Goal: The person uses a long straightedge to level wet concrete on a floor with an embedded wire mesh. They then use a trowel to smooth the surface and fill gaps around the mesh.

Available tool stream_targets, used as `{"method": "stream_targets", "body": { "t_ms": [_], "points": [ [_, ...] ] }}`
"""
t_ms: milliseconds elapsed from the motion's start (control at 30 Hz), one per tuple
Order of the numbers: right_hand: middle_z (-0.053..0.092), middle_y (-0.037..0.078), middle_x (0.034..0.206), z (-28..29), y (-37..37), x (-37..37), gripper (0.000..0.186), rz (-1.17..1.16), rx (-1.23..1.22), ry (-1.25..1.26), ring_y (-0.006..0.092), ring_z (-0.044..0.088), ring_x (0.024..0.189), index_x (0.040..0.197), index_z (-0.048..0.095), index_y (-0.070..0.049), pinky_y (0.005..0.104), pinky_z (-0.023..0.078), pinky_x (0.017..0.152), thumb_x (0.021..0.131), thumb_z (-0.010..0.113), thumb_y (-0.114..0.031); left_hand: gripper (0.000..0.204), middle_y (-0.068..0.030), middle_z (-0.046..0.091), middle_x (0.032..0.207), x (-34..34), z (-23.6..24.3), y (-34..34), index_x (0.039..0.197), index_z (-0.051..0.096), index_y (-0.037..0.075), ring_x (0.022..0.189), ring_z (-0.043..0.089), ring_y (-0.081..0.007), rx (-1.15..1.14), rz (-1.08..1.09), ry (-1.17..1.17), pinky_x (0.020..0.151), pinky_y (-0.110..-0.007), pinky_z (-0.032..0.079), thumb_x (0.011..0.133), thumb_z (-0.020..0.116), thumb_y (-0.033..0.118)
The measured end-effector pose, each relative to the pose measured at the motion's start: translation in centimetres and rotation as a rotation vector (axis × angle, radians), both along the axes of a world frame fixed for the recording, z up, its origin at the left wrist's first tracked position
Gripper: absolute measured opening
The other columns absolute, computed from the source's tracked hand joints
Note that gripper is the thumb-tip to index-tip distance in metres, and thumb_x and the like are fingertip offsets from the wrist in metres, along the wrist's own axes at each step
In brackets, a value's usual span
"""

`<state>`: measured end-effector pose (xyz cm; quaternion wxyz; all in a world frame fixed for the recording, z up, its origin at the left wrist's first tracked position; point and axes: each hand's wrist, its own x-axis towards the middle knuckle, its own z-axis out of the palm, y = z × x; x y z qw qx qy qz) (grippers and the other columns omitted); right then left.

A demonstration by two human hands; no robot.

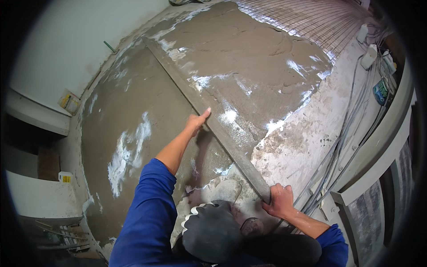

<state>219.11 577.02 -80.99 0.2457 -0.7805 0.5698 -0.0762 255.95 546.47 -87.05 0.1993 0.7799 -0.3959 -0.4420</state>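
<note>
A long grey straightedge (232, 149) lies slantwise across wet mortar, from the far left wall down to the near right. My left hand (197, 122) is closed on it around its middle, thumb stretched along the top. At the near end my right hand (281, 200) grips it with curled fingers. To the left of the straightedge the mortar (129, 95) looks mostly smooth and level, with pale shiny patches. Beyond it, on the right, the mortar (262, 53) is rougher, with ridges and whitish spots. My knees and shoes show below, near bare floor.
Wire mesh (311, 18) covers the floor at the far right. Cables (344, 127) run along the right side beside white bottles (368, 57) and a blue-labelled container (380, 92). On the left stand a yellow-and-white container (70, 103) and a white jug (65, 177) by the wall.
</note>
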Motion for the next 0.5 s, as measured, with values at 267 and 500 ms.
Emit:
{"method": "stream_targets", "body": {
  "t_ms": [267,500],
  "points": [
    [0.054,0.013,0.089,6.0,-1.1,-1.0,0.049,0.061,-0.107,0.179,0.0290,0.057,0.082,0.089,0.056,-0.004,0.0444,0.037,0.079,0.066,0.081,-0.039,0.054,-0.0193,0.071,0.098,-1.7,2.5,-4.7,0.097,0.069,-0.013,0.085,0.069,-0.0257,-0.059,0.086,0.053,0.075,-0.039,0.054,0.075,0.078,0.036],
    [0.052,0.015,0.095,2.3,4.1,-3.3,0.051,0.015,-0.039,0.244,0.0320,0.055,0.092,0.094,0.054,-0.003,0.0467,0.036,0.082,0.067,0.081,-0.036,0.053,-0.0241,0.072,0.095,-6.5,1.6,2.1,0.099,0.068,-0.015,0.087,0.071,-0.0294,-0.160,0.017,0.084,0.079,-0.038,0.054,0.072,0.074,0.030]
  ]
}}
